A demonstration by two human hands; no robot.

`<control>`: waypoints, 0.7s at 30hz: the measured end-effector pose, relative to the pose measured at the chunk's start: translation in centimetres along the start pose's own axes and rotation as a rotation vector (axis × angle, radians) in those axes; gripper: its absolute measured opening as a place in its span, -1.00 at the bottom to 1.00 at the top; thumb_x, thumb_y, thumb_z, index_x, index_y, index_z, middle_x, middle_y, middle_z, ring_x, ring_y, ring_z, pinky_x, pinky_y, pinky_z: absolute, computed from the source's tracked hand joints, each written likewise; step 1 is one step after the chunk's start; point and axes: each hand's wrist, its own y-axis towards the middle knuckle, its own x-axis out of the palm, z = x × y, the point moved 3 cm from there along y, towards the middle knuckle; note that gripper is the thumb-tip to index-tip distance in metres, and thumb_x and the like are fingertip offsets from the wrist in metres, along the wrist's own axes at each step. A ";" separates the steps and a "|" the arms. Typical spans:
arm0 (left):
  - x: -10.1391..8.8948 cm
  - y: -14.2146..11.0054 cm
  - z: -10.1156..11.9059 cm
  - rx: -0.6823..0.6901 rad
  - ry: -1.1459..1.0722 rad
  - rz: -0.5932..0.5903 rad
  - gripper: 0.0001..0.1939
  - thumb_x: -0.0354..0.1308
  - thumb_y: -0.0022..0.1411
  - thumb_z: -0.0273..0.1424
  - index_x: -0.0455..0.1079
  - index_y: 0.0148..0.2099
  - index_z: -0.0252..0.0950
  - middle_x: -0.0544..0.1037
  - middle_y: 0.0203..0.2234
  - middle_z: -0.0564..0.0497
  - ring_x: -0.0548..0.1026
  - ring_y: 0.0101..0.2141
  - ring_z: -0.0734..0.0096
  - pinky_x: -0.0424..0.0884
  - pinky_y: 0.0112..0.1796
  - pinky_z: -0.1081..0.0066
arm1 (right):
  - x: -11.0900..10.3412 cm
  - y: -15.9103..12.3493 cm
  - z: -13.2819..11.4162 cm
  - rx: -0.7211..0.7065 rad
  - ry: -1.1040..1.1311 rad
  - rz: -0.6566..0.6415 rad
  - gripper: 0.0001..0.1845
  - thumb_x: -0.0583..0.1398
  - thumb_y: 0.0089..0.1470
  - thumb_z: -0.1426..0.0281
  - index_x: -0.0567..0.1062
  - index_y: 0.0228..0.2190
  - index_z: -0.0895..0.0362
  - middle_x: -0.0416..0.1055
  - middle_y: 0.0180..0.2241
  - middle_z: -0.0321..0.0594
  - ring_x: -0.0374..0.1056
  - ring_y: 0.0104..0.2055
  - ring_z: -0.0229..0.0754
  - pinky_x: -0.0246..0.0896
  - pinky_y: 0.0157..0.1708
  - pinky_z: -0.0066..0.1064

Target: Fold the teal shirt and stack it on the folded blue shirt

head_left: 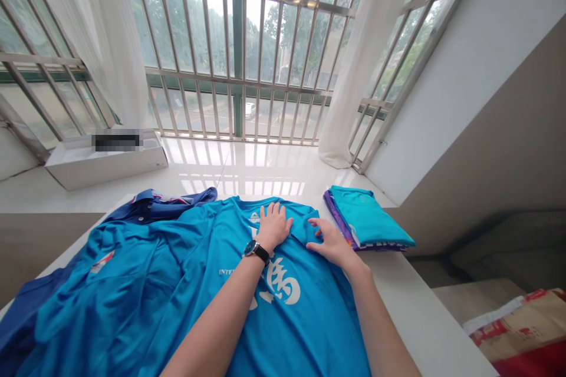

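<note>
blue t-shirt [309, 318] lies spread flat on a white counter [424, 306], white print facing up, over a navy polo shirt [150, 207]. the left hand [274, 227], wearing a black-strapped wristwatch [256, 250], lies flat on the shirt, fingers [275, 209] slightly apart and gripping nothing. the right hand [331, 241] touches the shirt's edge, fingers [316, 224] spread. just beside it sits a folded teal shirt [367, 218] on purple cloth [335, 211].

The bare left hand [274, 227] lies flat and palm down with its fingers spread, near the bare right hand [331, 242], which rests palm down with its fingers slightly curved.
</note>
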 end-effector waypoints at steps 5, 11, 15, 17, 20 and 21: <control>-1.1 0.3 0.3 0.033 -0.048 0.033 -0.56 -0.11 0.41 -0.18 0.39 0.13 -0.30 0.29 0.24 -0.20 0.11 0.27 -0.04 0.00 0.21 -0.14 | -0.1 -0.2 -0.9 -0.058 -0.104 -0.075 -0.69 0.30 -0.04 0.27 0.54 -0.22 0.12 0.48 -0.26 -0.19 0.41 -0.23 -0.13 0.30 -0.18 -0.34; -2.7 0.7 2.2 0.126 -0.162 0.020 -0.50 -0.14 0.43 -0.13 0.56 -0.22 -0.29 0.56 -0.10 -0.16 0.41 0.00 0.08 0.32 0.01 0.22 | -0.1 -0.2 -0.7 -0.046 -0.181 -0.053 -0.86 0.19 0.04 0.31 0.51 -0.38 0.11 0.48 -0.36 -0.19 0.40 -0.31 -0.14 0.23 -0.28 -0.38; -3.1 0.6 3.2 0.189 -0.253 -0.121 -0.44 -0.17 0.42 -0.07 0.51 -0.34 -0.30 0.59 -0.29 -0.17 0.49 -0.14 0.10 0.37 -0.10 0.27 | -1.4 0.1 -1.0 0.014 -0.044 0.194 -0.77 0.06 0.15 0.23 0.43 -0.34 0.08 0.49 -0.40 -0.20 0.41 -0.32 -0.11 0.22 -0.28 -0.35; -3.0 0.4 3.7 0.218 -0.435 -0.197 -0.46 -0.19 0.42 -0.06 0.47 -0.32 -0.28 0.59 -0.34 -0.13 0.52 -0.21 0.15 0.38 -0.15 0.29 | -2.2 0.2 -1.1 0.070 0.050 0.342 -0.72 0.04 0.15 0.15 0.41 -0.35 0.08 0.50 -0.36 -0.18 0.43 -0.28 -0.08 0.24 -0.24 -0.32; -2.5 0.3 4.4 0.130 -0.814 -0.308 -0.51 -0.16 0.40 -0.02 0.42 -0.16 -0.28 0.57 -0.33 -0.10 0.55 -0.27 0.20 0.42 -0.21 0.33 | -2.9 0.4 -0.7 0.109 0.202 0.480 -0.64 0.05 0.13 0.06 0.41 -0.32 0.09 0.51 -0.31 -0.14 0.43 -0.22 -0.03 0.27 -0.18 -0.27; -2.2 0.3 4.6 0.069 -0.919 -0.347 -0.50 -0.15 0.39 0.00 0.39 -0.07 -0.30 0.56 -0.32 -0.11 0.56 -0.28 0.21 0.43 -0.23 0.34 | -3.0 0.4 -0.5 0.110 0.258 0.501 -0.61 0.06 0.12 0.03 0.41 -0.31 0.10 0.51 -0.31 -0.13 0.43 -0.22 -0.02 0.28 -0.19 -0.26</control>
